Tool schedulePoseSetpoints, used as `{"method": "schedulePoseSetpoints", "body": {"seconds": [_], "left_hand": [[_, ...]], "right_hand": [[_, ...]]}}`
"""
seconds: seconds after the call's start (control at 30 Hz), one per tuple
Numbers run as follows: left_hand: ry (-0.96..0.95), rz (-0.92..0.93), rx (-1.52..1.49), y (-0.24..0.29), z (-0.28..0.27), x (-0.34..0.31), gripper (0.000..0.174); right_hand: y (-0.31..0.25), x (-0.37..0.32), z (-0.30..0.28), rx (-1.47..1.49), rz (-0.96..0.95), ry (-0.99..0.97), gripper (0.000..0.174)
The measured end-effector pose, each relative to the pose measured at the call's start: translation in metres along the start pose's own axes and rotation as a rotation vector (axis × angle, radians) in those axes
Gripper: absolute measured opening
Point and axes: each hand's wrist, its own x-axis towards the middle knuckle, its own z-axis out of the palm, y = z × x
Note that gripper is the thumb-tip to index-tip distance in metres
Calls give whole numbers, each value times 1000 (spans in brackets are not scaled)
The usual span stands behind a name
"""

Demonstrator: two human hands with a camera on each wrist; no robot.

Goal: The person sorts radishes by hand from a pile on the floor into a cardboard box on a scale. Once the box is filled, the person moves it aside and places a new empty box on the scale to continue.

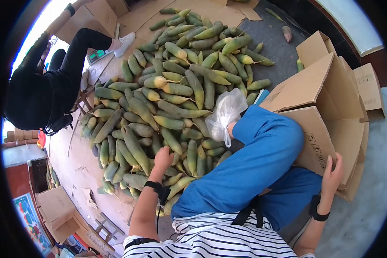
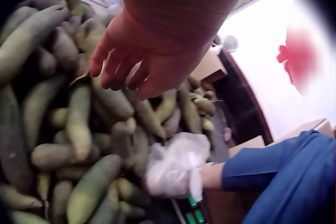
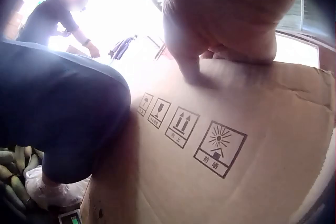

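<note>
My left hand point(image 1: 162, 161) hovers over a big heap of green radishes point(image 1: 135, 148), close above those on the near side. In the left wrist view its fingers point(image 2: 113, 69) hang loosely bent with nothing between them, and radishes point(image 2: 79, 124) lie below. On the other side, my right hand point(image 1: 332, 178) grips the near edge of an open cardboard box point(image 1: 307, 137). The right wrist view shows the thumb point(image 3: 190, 71) against the printed outer face of the box point(image 3: 157, 166); the other fingers are mostly hidden behind the edge.
My bent leg in blue trousers point(image 1: 253, 150) lies between heap and box, its foot wrapped in a white plastic bag point(image 1: 225, 114). Another person in dark clothes point(image 1: 43, 94) sits at the left. More cardboard boxes point(image 1: 58, 206) stand at the lower left. Several radishes lie apart at the top.
</note>
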Motion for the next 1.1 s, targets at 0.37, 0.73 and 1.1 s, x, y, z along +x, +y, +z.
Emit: {"method": "schedulePoseSetpoints", "body": {"seconds": [0.37,0.73,1.1], "left_hand": [[-494,-199,-57,30,88,15,59],[-499,-319,-179,23,107,32,70],[-348,-75,-1085,85,-16,17,47]], "right_hand": [[6,-1,2,-25,23,1,26],[10,-2,-1,-42,57,-50,27],[5,-3,2,-58,18,22,25]]}}
